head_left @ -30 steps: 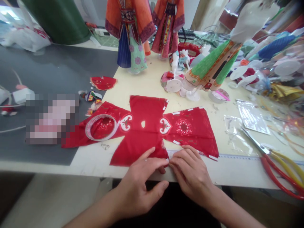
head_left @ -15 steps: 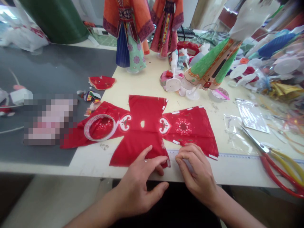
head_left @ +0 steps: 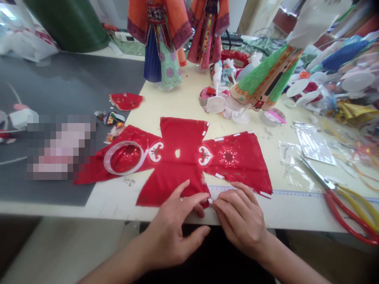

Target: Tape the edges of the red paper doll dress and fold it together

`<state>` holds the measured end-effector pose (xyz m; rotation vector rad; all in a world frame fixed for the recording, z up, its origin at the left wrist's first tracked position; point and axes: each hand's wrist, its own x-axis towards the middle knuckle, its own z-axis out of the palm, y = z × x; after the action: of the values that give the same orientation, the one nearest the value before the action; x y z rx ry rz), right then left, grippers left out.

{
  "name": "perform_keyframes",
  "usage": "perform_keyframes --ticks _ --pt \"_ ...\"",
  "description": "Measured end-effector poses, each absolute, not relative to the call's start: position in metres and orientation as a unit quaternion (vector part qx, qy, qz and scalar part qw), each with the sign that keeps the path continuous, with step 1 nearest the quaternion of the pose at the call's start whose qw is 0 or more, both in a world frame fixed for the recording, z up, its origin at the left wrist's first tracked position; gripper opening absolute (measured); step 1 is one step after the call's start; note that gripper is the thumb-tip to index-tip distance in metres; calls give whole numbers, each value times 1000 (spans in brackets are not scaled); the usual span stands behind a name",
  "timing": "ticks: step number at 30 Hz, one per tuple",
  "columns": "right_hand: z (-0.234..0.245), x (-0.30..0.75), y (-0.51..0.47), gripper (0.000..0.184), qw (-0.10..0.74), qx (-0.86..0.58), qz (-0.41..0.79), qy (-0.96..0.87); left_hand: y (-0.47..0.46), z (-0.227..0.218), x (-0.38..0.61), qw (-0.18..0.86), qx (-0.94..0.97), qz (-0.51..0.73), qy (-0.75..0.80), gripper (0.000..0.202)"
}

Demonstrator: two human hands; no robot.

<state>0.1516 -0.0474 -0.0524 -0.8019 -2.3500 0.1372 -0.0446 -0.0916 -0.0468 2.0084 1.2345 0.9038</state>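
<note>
A red cross-shaped piece of cloth (head_left: pixel 180 134) lies flat, with a small hole in its middle and white embroidery on its side arms. Short white tape strips (head_left: pixel 219 176) stick along several of its edges. My left hand (head_left: pixel 174 221) rests on the near flap, fingers spread and fingertips on its right corner. My right hand (head_left: pixel 241 213) pinches a small white strip of tape (head_left: pixel 210 201) at that corner, close to the left index fingertip. A tape roll (head_left: pixel 108 167) lies on the cloth's left arm.
Scissors (head_left: pixel 328 183) with red and yellow handles lie at the right, beside clear plastic packets (head_left: pixel 315 142). A ruler (head_left: pixel 290 193) runs along the near side. Dressed dolls (head_left: pixel 162 47) stand at the back, and a green-skirted figure (head_left: pixel 254 86) leans at back right.
My right hand has moved left, bringing its pinched fingertips to the cloth's near right corner, where a white strip now shows. My left hand has stayed almost still.
</note>
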Motion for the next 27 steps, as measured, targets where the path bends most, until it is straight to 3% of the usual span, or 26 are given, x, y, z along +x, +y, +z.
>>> perform_keyframes --ticks 27 --pt "-56 154 -47 22 256 -297 74 -917 -91 -46 -44 310 759 342 459 52"
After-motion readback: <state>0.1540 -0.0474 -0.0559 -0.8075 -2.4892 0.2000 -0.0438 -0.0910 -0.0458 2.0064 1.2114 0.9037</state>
